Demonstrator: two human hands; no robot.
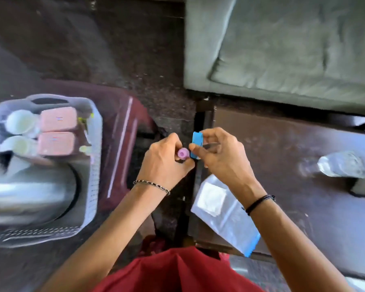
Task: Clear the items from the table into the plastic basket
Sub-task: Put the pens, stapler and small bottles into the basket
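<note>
Here, a pink item [183, 153] is gripped by the left hand [164, 162], a blue item [197, 137] by the right hand [222, 158].

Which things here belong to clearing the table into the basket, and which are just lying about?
Job: plastic basket, table, pink piece in left hand, blue piece in right hand, clear bottle and zip bag on the table.
Lying about: grey sofa, maroon stool under the basket.
</note>
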